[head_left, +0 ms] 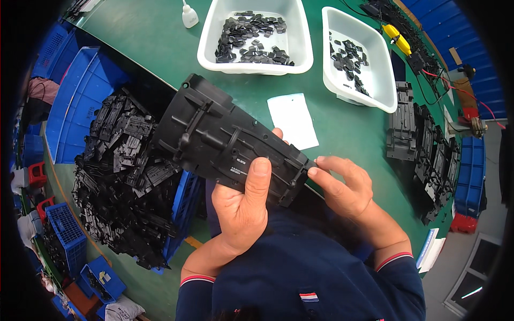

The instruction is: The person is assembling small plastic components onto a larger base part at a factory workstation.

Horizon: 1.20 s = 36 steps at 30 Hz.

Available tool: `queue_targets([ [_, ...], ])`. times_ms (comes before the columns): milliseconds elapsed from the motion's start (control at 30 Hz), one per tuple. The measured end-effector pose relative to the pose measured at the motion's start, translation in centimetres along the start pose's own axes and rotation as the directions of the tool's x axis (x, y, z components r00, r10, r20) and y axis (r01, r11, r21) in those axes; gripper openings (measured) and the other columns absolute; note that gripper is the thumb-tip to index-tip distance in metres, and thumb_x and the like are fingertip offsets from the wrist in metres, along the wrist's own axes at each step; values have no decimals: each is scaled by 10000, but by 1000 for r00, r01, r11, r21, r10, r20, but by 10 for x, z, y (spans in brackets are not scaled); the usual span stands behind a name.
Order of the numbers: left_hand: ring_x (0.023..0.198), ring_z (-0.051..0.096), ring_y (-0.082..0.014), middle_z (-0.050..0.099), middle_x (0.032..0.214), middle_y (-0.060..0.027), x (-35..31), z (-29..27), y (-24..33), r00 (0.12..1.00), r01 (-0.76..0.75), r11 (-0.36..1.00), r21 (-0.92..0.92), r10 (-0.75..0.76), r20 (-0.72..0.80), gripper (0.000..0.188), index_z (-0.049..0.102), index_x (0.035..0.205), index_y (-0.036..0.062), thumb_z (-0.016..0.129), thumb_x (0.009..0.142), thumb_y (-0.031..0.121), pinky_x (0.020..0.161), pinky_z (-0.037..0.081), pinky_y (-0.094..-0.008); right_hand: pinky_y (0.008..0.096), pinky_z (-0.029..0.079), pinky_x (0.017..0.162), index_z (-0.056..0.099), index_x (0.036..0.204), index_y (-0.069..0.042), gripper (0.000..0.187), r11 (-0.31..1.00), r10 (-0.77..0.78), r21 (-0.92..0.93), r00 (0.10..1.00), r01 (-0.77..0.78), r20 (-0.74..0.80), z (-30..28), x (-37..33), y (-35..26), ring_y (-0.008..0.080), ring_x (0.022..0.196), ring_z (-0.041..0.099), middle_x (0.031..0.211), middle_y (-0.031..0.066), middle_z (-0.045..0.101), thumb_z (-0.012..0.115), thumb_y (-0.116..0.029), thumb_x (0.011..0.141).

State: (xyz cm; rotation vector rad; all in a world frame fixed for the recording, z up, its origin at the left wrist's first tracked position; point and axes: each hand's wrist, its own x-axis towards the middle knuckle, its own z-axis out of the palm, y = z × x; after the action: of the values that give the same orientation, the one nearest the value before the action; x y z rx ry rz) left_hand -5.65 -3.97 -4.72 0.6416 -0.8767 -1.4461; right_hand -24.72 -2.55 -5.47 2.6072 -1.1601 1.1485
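Observation:
A long black moulded plastic part (214,142) is held up at a slant over the table's near edge. My left hand (242,211) grips its lower side, thumb across the face and the other fingers behind it. At the part's right end, my right hand (345,187) has its thumb and index finger together by the corner. Whether a small piece sits between those fingertips is hidden. Beyond the part lies a white sheet of paper (295,122) on the green table (251,88).
Two white tubs, one (257,67) at the back middle and another (360,97) farther right, contain small black pieces. Similar long parts (401,128) are lined up at right. A blue crate (75,109) at left overflows with black parts. A white squeeze bottle (189,16) stands behind.

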Motion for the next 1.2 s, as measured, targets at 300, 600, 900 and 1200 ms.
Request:
queue_targets([
  [300, 1101, 586, -283, 576, 1180, -191, -3, -4, -1, 998, -12, 997, 80, 7, 57, 307, 483, 1241, -37, 479, 978, 122, 972, 477, -438, 294, 514, 529, 668, 962, 3, 302, 998, 28, 57, 999, -26, -32, 1, 5, 1, 232, 650, 632, 884, 150, 627, 668, 52, 663],
  [600, 1102, 575, -237, 583, 1178, -166, 2, -7, -5, 998, 67, 998, -10, -67, -4, 280, 513, 1214, -39, 474, 978, 106, 967, 469, -399, 301, 515, 561, 666, 937, -14, 265, 971, 145, 183, 987, -155, 71, -2, 14, 6, 223, 682, 637, 854, 116, 642, 689, 50, 681],
  [900, 1049, 601, -232, 588, 1178, -179, 9, -24, -20, 952, 245, 953, -178, -272, -143, 281, 500, 1223, -36, 481, 975, 95, 919, 503, -378, 281, 510, 637, 706, 930, -10, 150, 722, 690, 61, 724, -690, 17, -53, 69, 91, 179, 703, 648, 811, 106, 686, 670, -36, 787],
  [1200, 1087, 591, -235, 593, 1158, -162, -3, -31, -24, 923, 325, 922, -210, -357, -140, 252, 521, 1191, -39, 491, 971, 79, 938, 492, -375, 330, 504, 676, 713, 927, -8, 224, 636, 772, -308, 586, -708, 245, -3, 80, 181, 220, 680, 647, 796, 157, 689, 709, -117, 732],
])
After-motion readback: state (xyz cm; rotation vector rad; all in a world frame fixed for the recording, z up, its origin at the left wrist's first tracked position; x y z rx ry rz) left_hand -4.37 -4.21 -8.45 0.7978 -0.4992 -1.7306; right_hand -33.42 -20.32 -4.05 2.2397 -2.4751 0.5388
